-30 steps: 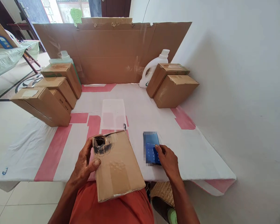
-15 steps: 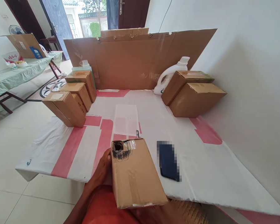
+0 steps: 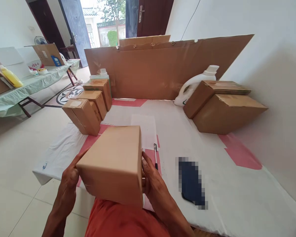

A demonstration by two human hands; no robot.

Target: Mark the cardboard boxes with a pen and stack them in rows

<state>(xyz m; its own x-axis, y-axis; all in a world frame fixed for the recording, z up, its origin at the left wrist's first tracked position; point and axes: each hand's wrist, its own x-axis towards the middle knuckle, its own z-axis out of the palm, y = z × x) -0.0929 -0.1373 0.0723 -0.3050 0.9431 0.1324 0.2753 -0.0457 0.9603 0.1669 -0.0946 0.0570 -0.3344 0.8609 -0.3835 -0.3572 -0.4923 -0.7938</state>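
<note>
A brown cardboard box (image 3: 113,154) is held up in front of me, tilted, near the table's front edge. My left hand (image 3: 72,171) grips its left side, with the fingertips hidden behind the box. On the opposite side my right hand (image 3: 149,172) presses against the box, its fingers curled at the right face. Plain cardboard faces me, and no hole shows on the visible sides. A black and clear pen (image 3: 155,156) lies on the cloth just beyond my right hand. Further right rests a dark blue, pixelated flat object (image 3: 192,182).
Small cardboard boxes (image 3: 82,113) and a greenish jug (image 3: 102,74) line the left. Two larger boxes (image 3: 232,112) and a white jug (image 3: 187,89) stand at the right. A cardboard panel (image 3: 148,72) closes off the back. Another table (image 3: 37,87) stands far left.
The box has been turned, so its face with the blackened hole is out of sight. My right hand has come into view on its right side. The view has shifted left.
</note>
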